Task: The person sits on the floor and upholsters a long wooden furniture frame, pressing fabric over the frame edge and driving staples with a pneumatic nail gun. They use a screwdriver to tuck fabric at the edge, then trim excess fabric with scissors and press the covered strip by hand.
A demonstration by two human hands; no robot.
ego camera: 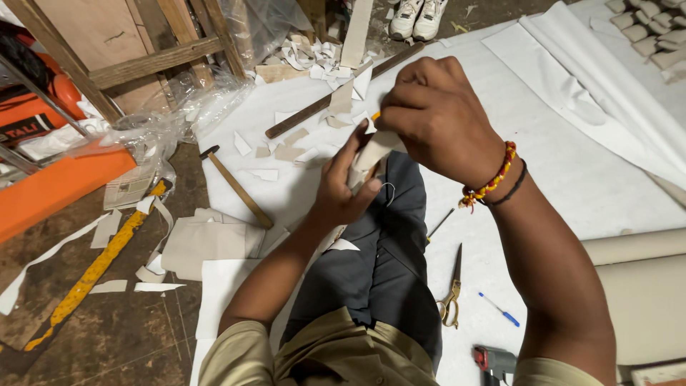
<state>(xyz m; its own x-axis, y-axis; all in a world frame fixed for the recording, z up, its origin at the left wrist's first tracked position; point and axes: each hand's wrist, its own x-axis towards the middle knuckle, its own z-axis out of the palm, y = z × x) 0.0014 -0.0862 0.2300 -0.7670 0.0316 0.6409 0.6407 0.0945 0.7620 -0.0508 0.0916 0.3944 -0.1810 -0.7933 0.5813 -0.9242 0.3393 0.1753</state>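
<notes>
My left hand (344,187) grips a small folded piece of beige material (373,151) over my lap. My right hand (432,114), with a red-and-yellow thread and a black band at the wrist, is closed above that piece and holds a small yellow-tipped tool (376,116) whose body is hidden in the fist. A thin loop of thread or wire (390,190) hangs under the piece. I sit on a white sheet (572,164) with my dark-trousered leg stretched forward.
Scissors (453,292), a blue pen (500,309), a thin needle-like rod (441,223) and a staple gun (494,362) lie at the right. A hammer (234,184), a wooden stick (336,96), cut scraps, a yellow strip (93,270) and a wooden frame (143,64) are at the left. Someone's white shoes (418,18) stand ahead.
</notes>
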